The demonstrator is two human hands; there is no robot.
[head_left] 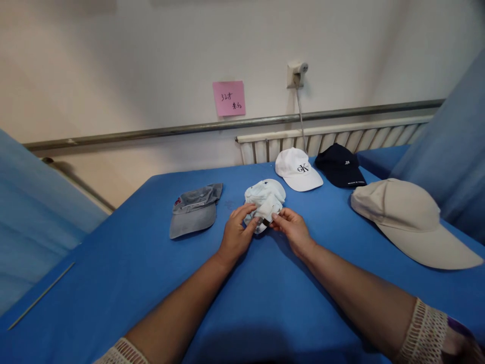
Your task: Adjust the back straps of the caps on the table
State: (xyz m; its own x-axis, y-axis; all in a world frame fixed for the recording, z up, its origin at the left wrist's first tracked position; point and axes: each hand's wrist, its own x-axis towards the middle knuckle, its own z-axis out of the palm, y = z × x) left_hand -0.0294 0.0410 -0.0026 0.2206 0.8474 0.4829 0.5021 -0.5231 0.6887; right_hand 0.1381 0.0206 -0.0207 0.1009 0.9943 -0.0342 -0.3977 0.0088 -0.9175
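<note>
A pale, light-blue cap [265, 191] lies in the middle of the blue-covered table, its back strap side facing me. My left hand [239, 228] is closed on the cap's left part, thumb and fingers pinching near the strap. Across from it, my right hand [292, 227] pinches the strap end at the cap's right side, where a small dark patch shows. The fingertips partly cover the strap. Left of my hands sits a grey-blue cap [195, 207], slightly collapsed. Just behind and to the right rests a white cap [297, 169] with black letters.
A navy cap [339, 164] stands at the back right, a large beige cap [405, 212] nearer on the right. A thin stick [41, 296] lies at the left edge. Blue curtains [34, 217] flank the table; a radiator [337, 139] and metal rail [162, 131] run along the wall.
</note>
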